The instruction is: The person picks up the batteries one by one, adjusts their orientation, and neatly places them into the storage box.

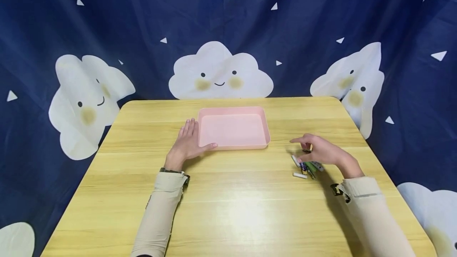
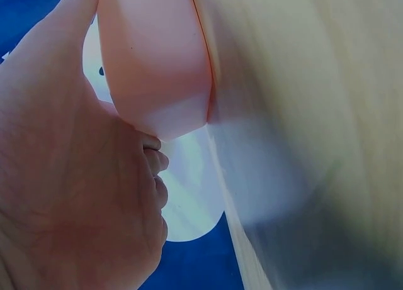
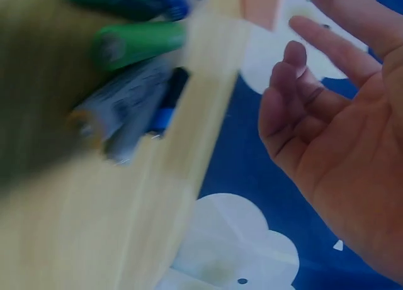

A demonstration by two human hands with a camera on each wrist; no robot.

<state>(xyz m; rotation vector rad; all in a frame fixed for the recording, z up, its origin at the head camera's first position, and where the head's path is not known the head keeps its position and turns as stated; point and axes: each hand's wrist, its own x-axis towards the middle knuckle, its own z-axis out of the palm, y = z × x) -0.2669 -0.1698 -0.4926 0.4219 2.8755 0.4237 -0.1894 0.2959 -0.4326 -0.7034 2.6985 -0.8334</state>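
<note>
A shallow pink tray [image 1: 233,130] stands toward the back of the table. My left hand [image 1: 187,144] rests at its near left corner, fingers straight along the left side and thumb over the front rim. In the left wrist view, the palm lies beside the pink wall [image 2: 157,57]. Over a small pile of batteries at the right hovers my right hand [image 1: 323,150], index finger and thumb apart, nothing between them. The pile includes a green battery [image 3: 141,43], grey ones [image 3: 129,107] and a dark one with a blue band [image 3: 165,117]. A white battery [image 1: 299,175] lies at its near edge.
The light wooden table [image 1: 228,201] has rounded far corners. Behind it hangs a dark blue curtain [image 1: 150,11] with white clouds and small triangles. A shadow from the right arm falls on the table beside the batteries.
</note>
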